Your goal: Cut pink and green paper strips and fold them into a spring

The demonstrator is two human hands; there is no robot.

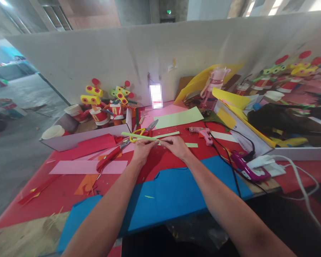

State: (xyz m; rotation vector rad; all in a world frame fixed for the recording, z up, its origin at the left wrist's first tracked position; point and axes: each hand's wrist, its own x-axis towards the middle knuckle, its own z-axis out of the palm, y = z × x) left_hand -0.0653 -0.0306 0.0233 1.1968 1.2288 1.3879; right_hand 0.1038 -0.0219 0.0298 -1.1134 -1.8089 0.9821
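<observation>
My left hand [143, 150] and my right hand [176, 145] meet over the red-covered table, fingertips nearly touching. Between them they pinch a light green paper strip [135, 136], whose long end sticks out to the left past my left hand. Another pale green strip [167, 135] lies just behind my fingers, and a short piece [192, 145] shows beside my right hand. Yellow-handled scissors [137, 135] lie behind the strip. A red-handled cutter [107, 159] rests left of my left hand. To the right is a pink glue gun [202, 134].
Paper robot figures [97, 109] stand in a box at the back left. A purple power strip [247, 167] with cables lies at the right, near a cluttered white box [243, 132]. Blue sheets [171, 192] cover the front edge. A green sheet [179, 117] lies behind.
</observation>
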